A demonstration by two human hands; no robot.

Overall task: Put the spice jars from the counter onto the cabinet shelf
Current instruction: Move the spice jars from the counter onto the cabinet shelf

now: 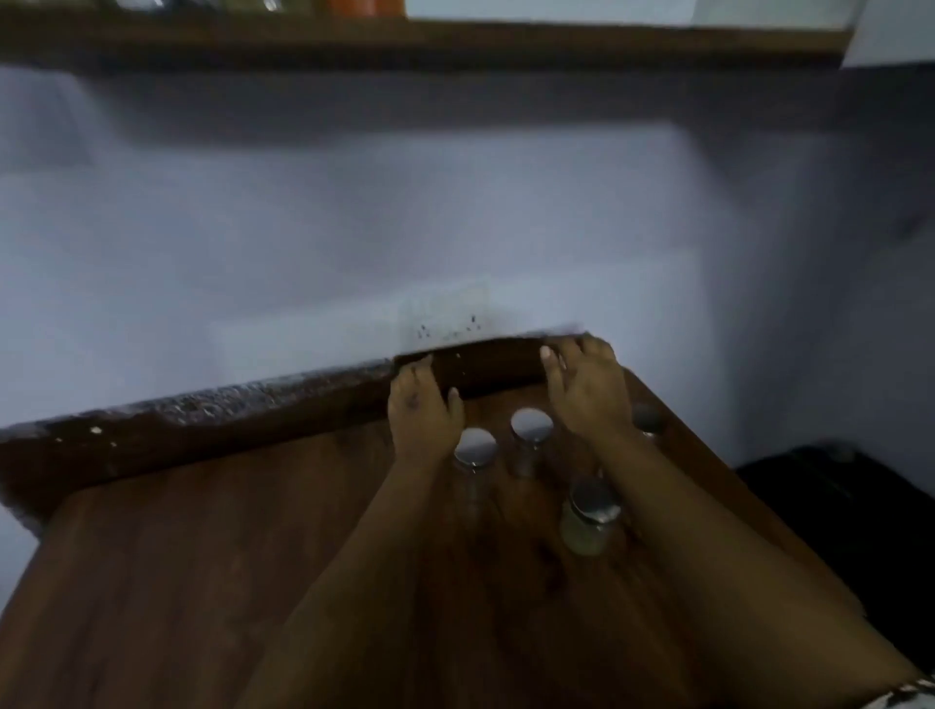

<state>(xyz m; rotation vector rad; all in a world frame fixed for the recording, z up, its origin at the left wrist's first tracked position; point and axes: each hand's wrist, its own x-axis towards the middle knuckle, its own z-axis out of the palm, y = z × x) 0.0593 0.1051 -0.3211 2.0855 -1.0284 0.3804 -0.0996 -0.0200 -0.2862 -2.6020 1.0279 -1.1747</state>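
Several glass spice jars with silver lids stand on the wooden counter (202, 556) near its far right corner. One jar (474, 450) is just right of my left hand (424, 415). Another jar (530, 430) stands between my hands. A third jar (589, 516), with pale contents, sits nearer to me beside my right forearm. A further jar (648, 420) peeks out to the right of my right hand (582, 389). Both hands hover palm-down over the counter's back edge, fingers spread, holding nothing. The cabinet shelf (455, 40) runs along the top of the view.
A raised dark ledge (202, 405) runs along the back of the counter against a pale wall. A wall socket (448, 319) sits just above the ledge. Blurred jars and an orange item (364, 6) stand on the shelf. A dark object (835, 486) lies right of the counter.
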